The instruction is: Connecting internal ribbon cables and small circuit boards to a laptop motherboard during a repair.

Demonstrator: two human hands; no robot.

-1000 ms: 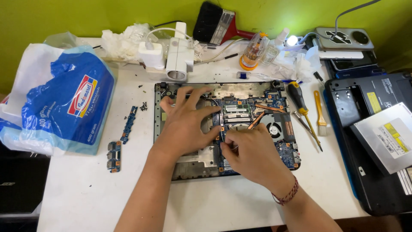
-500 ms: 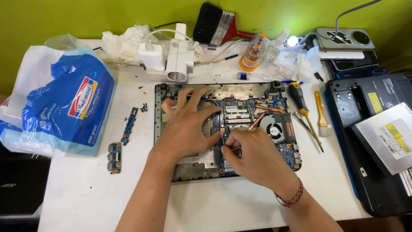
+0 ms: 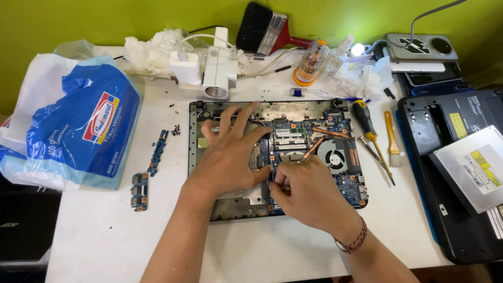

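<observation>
Right hand (image 3: 309,196) shifted slightly left on motherboard (image 3: 314,139), left hand (image 3: 230,154) unchanged, flat

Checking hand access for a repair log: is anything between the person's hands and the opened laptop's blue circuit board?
Nothing visible. The left hand lies flat on the blue circuit board, and the right hand pinches at its lower middle. The yellow-handled screwdriver lies off to the side.

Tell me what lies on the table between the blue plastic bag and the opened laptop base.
In the head view, between the blue plastic bag and the opened laptop base lie a narrow blue circuit strip, a small port board and a few loose dark screws on white table.
</observation>
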